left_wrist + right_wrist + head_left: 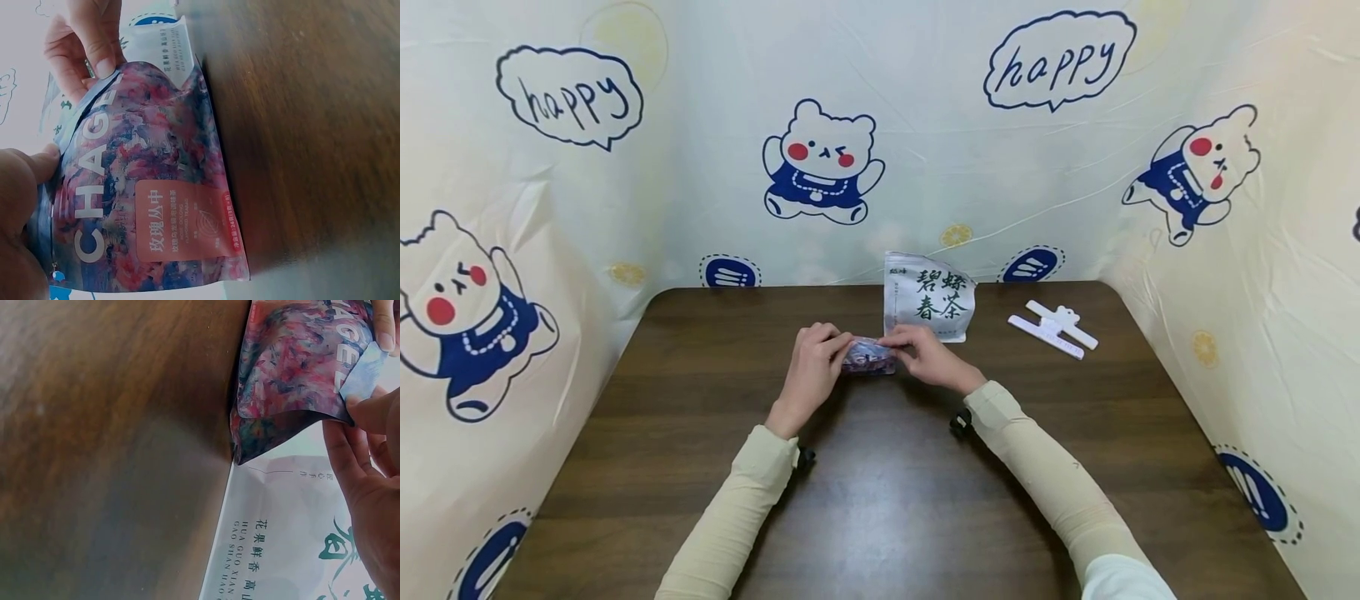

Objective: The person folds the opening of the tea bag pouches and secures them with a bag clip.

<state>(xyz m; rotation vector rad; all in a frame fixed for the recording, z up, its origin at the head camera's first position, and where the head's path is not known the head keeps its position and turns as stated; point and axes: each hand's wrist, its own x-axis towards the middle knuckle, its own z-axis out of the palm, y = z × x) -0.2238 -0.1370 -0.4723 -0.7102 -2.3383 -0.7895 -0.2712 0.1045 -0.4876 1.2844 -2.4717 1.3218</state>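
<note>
A pink, blue and purple tea pouch (869,358) printed "CHAGEE" stands on the table between both hands, its front bulging in the left wrist view. My left hand (811,367) pinches the left part of its top edge, thumb on the near side. At the right end of that edge, my right hand (934,360) pinches between thumb and fingers. A pale blue strip (365,374) of the top shows between the hands in the right wrist view. The pouch's inside is hidden.
Just behind the right hand, a white tea pouch (928,293) with green Chinese characters stands upright. Farther right lies a white plastic clip (1054,330) with long bars. Printed cloth (925,167) walls the brown table (880,508) at the back and sides.
</note>
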